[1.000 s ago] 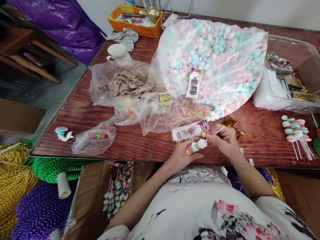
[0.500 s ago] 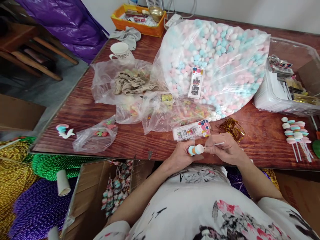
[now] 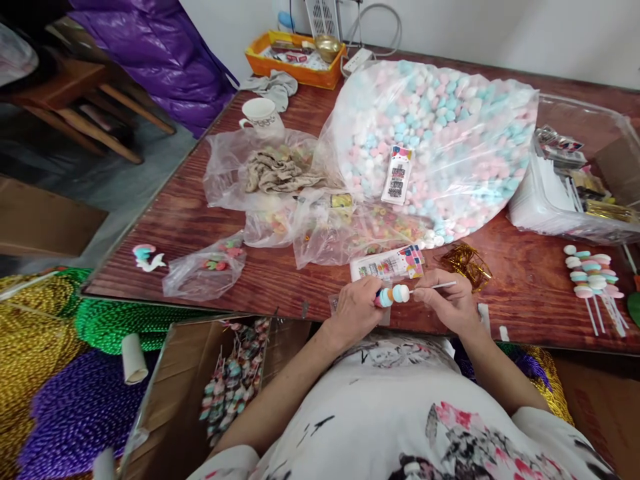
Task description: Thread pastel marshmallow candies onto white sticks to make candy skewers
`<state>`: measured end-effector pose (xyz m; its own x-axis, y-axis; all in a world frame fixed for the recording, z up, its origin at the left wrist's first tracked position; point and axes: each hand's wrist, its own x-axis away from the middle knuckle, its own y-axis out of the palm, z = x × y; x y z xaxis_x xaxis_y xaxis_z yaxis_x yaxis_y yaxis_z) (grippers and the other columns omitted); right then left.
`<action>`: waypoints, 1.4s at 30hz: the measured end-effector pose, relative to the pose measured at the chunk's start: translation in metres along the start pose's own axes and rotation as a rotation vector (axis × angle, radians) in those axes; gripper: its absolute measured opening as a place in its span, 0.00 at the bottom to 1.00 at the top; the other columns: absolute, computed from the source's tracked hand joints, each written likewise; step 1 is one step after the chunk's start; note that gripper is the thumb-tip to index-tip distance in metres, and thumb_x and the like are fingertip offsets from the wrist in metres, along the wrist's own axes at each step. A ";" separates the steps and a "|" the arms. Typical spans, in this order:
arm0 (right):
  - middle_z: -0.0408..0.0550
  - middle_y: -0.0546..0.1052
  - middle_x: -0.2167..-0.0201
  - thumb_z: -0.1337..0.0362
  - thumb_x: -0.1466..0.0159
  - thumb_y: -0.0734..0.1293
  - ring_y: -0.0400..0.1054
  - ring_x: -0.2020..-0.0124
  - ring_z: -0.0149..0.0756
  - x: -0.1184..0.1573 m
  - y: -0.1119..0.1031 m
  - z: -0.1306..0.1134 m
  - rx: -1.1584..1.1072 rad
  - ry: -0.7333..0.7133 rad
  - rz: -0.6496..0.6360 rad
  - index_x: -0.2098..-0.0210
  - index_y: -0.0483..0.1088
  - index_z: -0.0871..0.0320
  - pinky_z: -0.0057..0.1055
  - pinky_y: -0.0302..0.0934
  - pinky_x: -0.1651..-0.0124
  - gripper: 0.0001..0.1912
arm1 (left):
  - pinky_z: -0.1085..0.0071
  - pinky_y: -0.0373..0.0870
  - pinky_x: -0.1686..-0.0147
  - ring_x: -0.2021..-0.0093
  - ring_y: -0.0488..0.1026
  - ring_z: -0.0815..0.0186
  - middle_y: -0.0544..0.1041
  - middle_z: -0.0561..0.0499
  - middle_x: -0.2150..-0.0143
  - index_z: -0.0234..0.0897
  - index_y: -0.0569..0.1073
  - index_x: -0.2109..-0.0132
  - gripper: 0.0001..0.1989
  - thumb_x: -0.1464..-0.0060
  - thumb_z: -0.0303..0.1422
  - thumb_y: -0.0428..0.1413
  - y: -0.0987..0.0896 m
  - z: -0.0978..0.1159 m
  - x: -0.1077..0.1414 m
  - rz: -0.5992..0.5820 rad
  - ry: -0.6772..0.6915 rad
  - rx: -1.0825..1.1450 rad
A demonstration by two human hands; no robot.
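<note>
My left hand (image 3: pixel 356 305) is closed around the left end of a marshmallow skewer (image 3: pixel 392 295), whose pale blue, orange and white pieces show past the fingers. A thin white stick (image 3: pixel 445 285) runs out of the white end piece. My right hand (image 3: pixel 449 300) pinches that stick between thumb and fingers. Under my left hand lies a small clear plastic sleeve (image 3: pixel 384 316). Just beyond both hands are printed white header cards (image 3: pixel 385 263) and a tangle of gold twist ties (image 3: pixel 466 263).
A big clear bag of marshmallows (image 3: pixel 440 140) fills the table's middle. Finished-looking skewers (image 3: pixel 593 273) lie at right, below a clear plastic tub (image 3: pixel 560 217). Bags of gummy pieces (image 3: pixel 330 237), a mug (image 3: pixel 263 119) and an orange tray (image 3: pixel 300 75) are leftward. A cardboard box (image 3: pixel 175 393) stands below.
The view has shifted, so the table things sit lower and further right. The skewer lies more level, and more of the clear sleeve shows under my left hand. Both hands keep their hold.
</note>
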<state>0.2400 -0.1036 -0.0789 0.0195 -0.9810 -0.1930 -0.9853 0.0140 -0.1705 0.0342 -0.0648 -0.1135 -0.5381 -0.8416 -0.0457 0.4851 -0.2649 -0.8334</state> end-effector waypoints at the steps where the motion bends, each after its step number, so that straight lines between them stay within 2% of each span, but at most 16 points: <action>1: 0.42 0.73 0.80 0.61 0.38 0.69 0.64 0.79 0.29 0.000 0.000 0.001 -0.017 -0.012 -0.051 0.73 0.73 0.57 0.29 0.58 0.74 0.09 | 0.71 0.56 0.71 0.71 0.69 0.65 0.74 0.51 0.71 0.37 0.70 0.68 0.03 0.50 0.25 0.55 0.000 0.002 0.000 -0.017 -0.001 0.037; 4: 0.44 0.76 0.77 0.62 0.37 0.68 0.68 0.76 0.32 -0.001 -0.002 0.002 -0.035 -0.050 -0.116 0.72 0.75 0.57 0.31 0.63 0.71 0.08 | 0.72 0.59 0.71 0.71 0.68 0.67 0.74 0.53 0.71 0.36 0.72 0.68 0.03 0.50 0.29 0.60 -0.001 0.010 0.002 -0.078 -0.030 0.219; 9: 0.44 0.77 0.76 0.65 0.38 0.70 0.69 0.75 0.34 -0.006 -0.004 -0.001 -0.018 -0.192 0.019 0.70 0.75 0.54 0.33 0.64 0.70 0.04 | 0.73 0.64 0.66 0.69 0.68 0.68 0.75 0.55 0.69 0.34 0.75 0.61 0.12 0.52 0.35 0.65 0.001 0.019 0.004 -0.250 -0.040 0.578; 12: 0.42 0.76 0.78 0.67 0.39 0.71 0.67 0.77 0.31 -0.010 -0.004 -0.006 0.038 -0.285 -0.032 0.72 0.74 0.55 0.30 0.61 0.71 0.05 | 0.73 0.64 0.67 0.70 0.66 0.69 0.71 0.57 0.71 0.33 0.75 0.63 0.12 0.53 0.36 0.65 -0.002 0.020 0.004 -0.338 -0.076 0.745; 17: 0.39 0.73 0.79 0.65 0.38 0.70 0.63 0.79 0.26 -0.011 0.003 -0.007 0.075 -0.224 -0.102 0.74 0.71 0.56 0.26 0.55 0.74 0.08 | 0.74 0.63 0.70 0.72 0.64 0.71 0.68 0.58 0.74 0.33 0.75 0.66 0.15 0.57 0.38 0.68 -0.010 0.024 -0.001 -0.429 -0.136 0.900; 20: 0.38 0.71 0.81 0.63 0.37 0.69 0.60 0.80 0.26 -0.012 0.006 -0.007 0.107 -0.180 -0.131 0.76 0.70 0.57 0.26 0.53 0.75 0.11 | 0.71 0.68 0.65 0.67 0.68 0.66 0.71 0.55 0.72 0.33 0.77 0.66 0.16 0.58 0.39 0.68 -0.012 0.030 -0.005 -0.413 -0.112 0.898; 22: 0.39 0.71 0.80 0.63 0.36 0.68 0.61 0.79 0.26 -0.016 0.005 -0.008 0.110 -0.168 -0.180 0.75 0.71 0.57 0.26 0.54 0.74 0.11 | 0.67 0.69 0.58 0.61 0.71 0.61 0.75 0.52 0.67 0.33 0.78 0.60 0.20 0.59 0.39 0.69 -0.015 0.030 -0.007 -0.380 -0.092 0.908; 24: 0.40 0.73 0.78 0.63 0.36 0.68 0.64 0.77 0.27 -0.021 0.001 -0.010 0.072 -0.165 -0.218 0.72 0.72 0.57 0.26 0.57 0.72 0.08 | 0.64 0.68 0.51 0.54 0.71 0.58 0.77 0.50 0.59 0.35 0.76 0.50 0.30 0.62 0.39 0.71 -0.023 0.026 -0.009 -0.372 -0.072 0.927; 26: 0.43 0.75 0.75 0.63 0.35 0.68 0.67 0.75 0.29 -0.027 -0.006 -0.013 0.005 -0.183 -0.237 0.69 0.74 0.57 0.28 0.61 0.69 0.07 | 0.63 0.66 0.46 0.47 0.69 0.57 0.75 0.48 0.49 0.39 0.67 0.39 0.44 0.64 0.38 0.72 -0.033 0.016 -0.010 -0.407 -0.054 0.972; 28: 0.45 0.76 0.73 0.64 0.35 0.67 0.69 0.71 0.32 -0.035 -0.012 -0.018 -0.045 -0.213 -0.277 0.68 0.75 0.57 0.30 0.64 0.65 0.06 | 0.64 0.65 0.45 0.45 0.68 0.58 0.73 0.48 0.45 0.42 0.60 0.34 0.52 0.66 0.38 0.73 -0.046 0.001 -0.014 -0.477 -0.031 1.003; 30: 0.46 0.77 0.72 0.65 0.35 0.67 0.70 0.69 0.34 -0.043 -0.015 -0.024 -0.062 -0.231 -0.357 0.66 0.76 0.56 0.32 0.65 0.63 0.06 | 0.67 0.67 0.48 0.49 0.70 0.60 0.75 0.52 0.50 0.41 0.65 0.37 0.48 0.67 0.39 0.73 -0.056 -0.015 -0.019 -0.589 0.015 0.976; 33: 0.48 0.78 0.70 0.66 0.35 0.67 0.72 0.68 0.36 -0.057 -0.012 -0.034 -0.069 -0.242 -0.491 0.63 0.78 0.55 0.34 0.66 0.62 0.06 | 0.73 0.69 0.61 0.64 0.71 0.66 0.75 0.58 0.68 0.36 0.77 0.57 0.29 0.68 0.43 0.73 -0.064 -0.035 -0.029 -0.823 0.098 0.898; 37: 0.51 0.79 0.68 0.66 0.35 0.67 0.72 0.66 0.37 -0.080 -0.002 -0.051 -0.043 -0.238 -0.613 0.61 0.79 0.55 0.36 0.67 0.59 0.08 | 0.72 0.68 0.72 0.73 0.70 0.67 0.74 0.55 0.74 0.35 0.76 0.68 0.24 0.70 0.45 0.73 -0.055 -0.043 -0.033 -1.027 0.109 1.035; 39: 0.51 0.79 0.67 0.67 0.36 0.68 0.72 0.65 0.38 -0.092 0.004 -0.058 -0.010 -0.211 -0.616 0.62 0.80 0.54 0.37 0.67 0.58 0.07 | 0.72 0.68 0.74 0.76 0.69 0.68 0.74 0.54 0.75 0.35 0.75 0.70 0.22 0.68 0.45 0.72 -0.049 -0.042 -0.029 -1.012 0.068 1.131; 40: 0.50 0.79 0.68 0.68 0.37 0.69 0.72 0.66 0.37 -0.098 0.007 -0.060 -0.001 -0.196 -0.587 0.63 0.80 0.54 0.37 0.67 0.58 0.06 | 0.72 0.68 0.75 0.76 0.68 0.69 0.73 0.54 0.75 0.34 0.74 0.71 0.21 0.65 0.45 0.71 -0.048 -0.042 -0.026 -0.949 0.047 1.173; 42: 0.47 0.78 0.71 0.70 0.38 0.70 0.70 0.68 0.35 -0.106 0.013 -0.062 0.005 -0.163 -0.472 0.65 0.79 0.53 0.36 0.66 0.60 0.06 | 0.72 0.68 0.73 0.75 0.68 0.69 0.73 0.55 0.74 0.34 0.74 0.69 0.20 0.61 0.44 0.69 -0.048 -0.043 -0.021 -0.700 0.033 1.215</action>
<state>0.2141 -0.0112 -0.0012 0.4900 -0.8375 -0.2419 -0.8616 -0.4231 -0.2806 -0.0072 -0.0142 -0.0960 -0.9209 -0.3603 0.1490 0.3893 -0.8703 0.3017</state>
